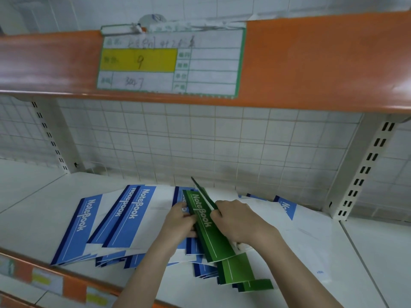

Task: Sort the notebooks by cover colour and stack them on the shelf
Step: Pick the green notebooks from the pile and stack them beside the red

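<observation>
On the white shelf (44,196), blue notebooks (124,221) lie fanned out in loose overlap at the left and centre, with more at the right rear. Green notebooks (235,270) sit stacked at the front, just right of centre. Both hands hold a green notebook (201,216) tilted on edge above the pile: left hand (180,225) fingers curled against its near face, right hand (240,221) gripping its upper edge.

white tiled wall (200,138) behind wire grid (orange shelf edge (311,63) above)
</observation>
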